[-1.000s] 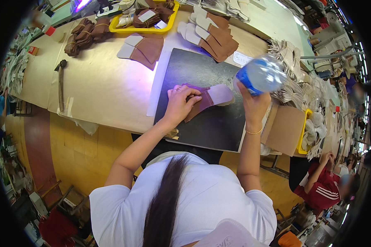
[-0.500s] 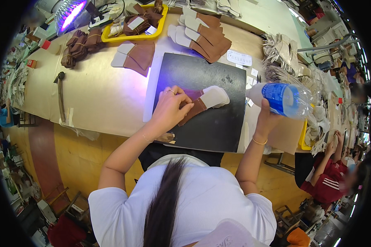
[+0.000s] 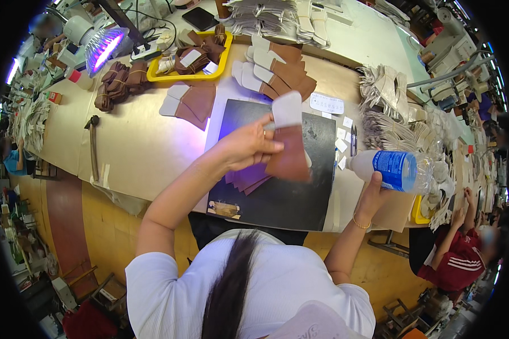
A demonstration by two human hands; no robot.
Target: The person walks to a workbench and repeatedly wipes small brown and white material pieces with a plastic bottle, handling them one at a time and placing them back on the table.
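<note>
My left hand [image 3: 249, 146] is closed on a brown-and-off-white cut piece [image 3: 294, 144], which looks like leather or fabric. It is lifted above the black work board [image 3: 318, 186], off-white end pointing away from me, its lower edge blurred. More brown pieces [image 3: 249, 181] lie on the board beneath that hand, partly hidden by it. To the right of the board, my right hand [image 3: 373, 195] grips a clear plastic bottle [image 3: 391, 169] with a blue label. The bottle is tipped on its side, and its left part looks whitish.
Fanned brown-and-off-white pieces [image 3: 274, 70] and a smaller group [image 3: 191, 104] lie beyond the board. A yellow tray [image 3: 228, 50], lit lamp [image 3: 104, 51], brown bundles [image 3: 119, 82] and a hammer [image 3: 93, 147] are leftward. Paper slips [image 3: 341, 144] lie right. A co-worker [image 3: 455, 257] sits far right.
My left hand has raised a brown-and-off-white piece off the board and turned it more upright. The bottle in my right hand sits slightly lower and further right in view. The view has shifted a little.
</note>
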